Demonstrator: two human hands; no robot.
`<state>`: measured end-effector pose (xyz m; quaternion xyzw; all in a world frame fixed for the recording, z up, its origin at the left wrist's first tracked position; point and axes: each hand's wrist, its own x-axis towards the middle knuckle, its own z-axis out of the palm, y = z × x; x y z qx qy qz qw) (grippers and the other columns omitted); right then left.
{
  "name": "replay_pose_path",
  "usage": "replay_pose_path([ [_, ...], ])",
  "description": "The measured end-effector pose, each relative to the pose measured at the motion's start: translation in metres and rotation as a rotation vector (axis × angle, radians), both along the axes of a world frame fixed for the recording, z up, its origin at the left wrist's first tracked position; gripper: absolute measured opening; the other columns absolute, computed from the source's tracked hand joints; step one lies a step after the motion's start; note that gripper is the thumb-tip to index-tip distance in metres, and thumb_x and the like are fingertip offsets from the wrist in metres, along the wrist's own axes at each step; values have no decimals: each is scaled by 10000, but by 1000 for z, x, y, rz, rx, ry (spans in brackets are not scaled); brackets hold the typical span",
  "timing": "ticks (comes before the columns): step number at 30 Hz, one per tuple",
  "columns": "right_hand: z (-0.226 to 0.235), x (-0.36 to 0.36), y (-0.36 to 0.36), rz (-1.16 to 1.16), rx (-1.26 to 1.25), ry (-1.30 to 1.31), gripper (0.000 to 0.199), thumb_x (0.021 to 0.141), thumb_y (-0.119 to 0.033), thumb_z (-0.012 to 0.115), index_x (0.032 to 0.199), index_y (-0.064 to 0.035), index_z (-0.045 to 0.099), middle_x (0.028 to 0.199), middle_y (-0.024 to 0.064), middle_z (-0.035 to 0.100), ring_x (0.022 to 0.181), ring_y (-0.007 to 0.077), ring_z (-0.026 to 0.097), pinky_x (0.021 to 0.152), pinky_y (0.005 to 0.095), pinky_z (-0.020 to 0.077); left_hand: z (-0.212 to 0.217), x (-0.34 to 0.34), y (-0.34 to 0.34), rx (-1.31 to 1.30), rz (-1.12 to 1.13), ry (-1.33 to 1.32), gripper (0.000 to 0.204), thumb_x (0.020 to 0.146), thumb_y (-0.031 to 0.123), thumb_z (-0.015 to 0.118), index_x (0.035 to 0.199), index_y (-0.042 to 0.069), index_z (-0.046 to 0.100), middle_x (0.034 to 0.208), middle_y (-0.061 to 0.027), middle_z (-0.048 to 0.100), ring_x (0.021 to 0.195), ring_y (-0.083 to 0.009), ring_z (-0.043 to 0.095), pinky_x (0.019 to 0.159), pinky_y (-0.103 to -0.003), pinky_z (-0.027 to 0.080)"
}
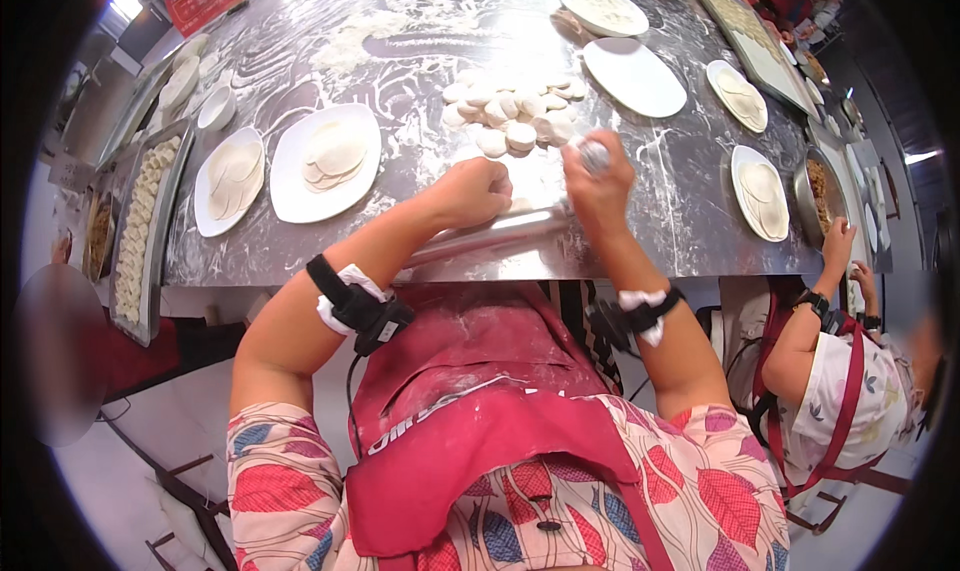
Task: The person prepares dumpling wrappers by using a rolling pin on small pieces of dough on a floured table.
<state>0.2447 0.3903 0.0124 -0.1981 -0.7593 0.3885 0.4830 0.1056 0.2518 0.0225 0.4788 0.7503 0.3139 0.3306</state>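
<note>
A pale-ended thing is gripped tight in the right hand, long axis hard to tell. The left hand is curled, contents hidden, can't be told. Dough pieces are piled at its 1 o'clock, the right's 10, just beside both.

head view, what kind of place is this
Probably a dumpling kitchen or workshop: a flour-dusted metal table, a heap of dough pieces, and a tray of shaped dumplings.
</note>
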Motion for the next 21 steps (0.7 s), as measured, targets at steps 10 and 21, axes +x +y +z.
replay_pose_path([
  [10,-21,49,-14,92,-138,7,207,764,-5,710,889,-31,546,781,62,579,621,100,557,567,269,465,-14,-6,-8,-88,96,-361,179,758,126,660,870,-12,662,826,-175,685,790,-331,660,728,-387,510],
  [21,-19,52,-12,46,-125,-57,217,756,-18,726,885,-42,552,765,89,583,694,135,570,653,277,476,-3,2,-3,-62,36,-133,158,816,130,636,846,-25,637,718,-103,648,701,-190,649,644,-339,498],
])
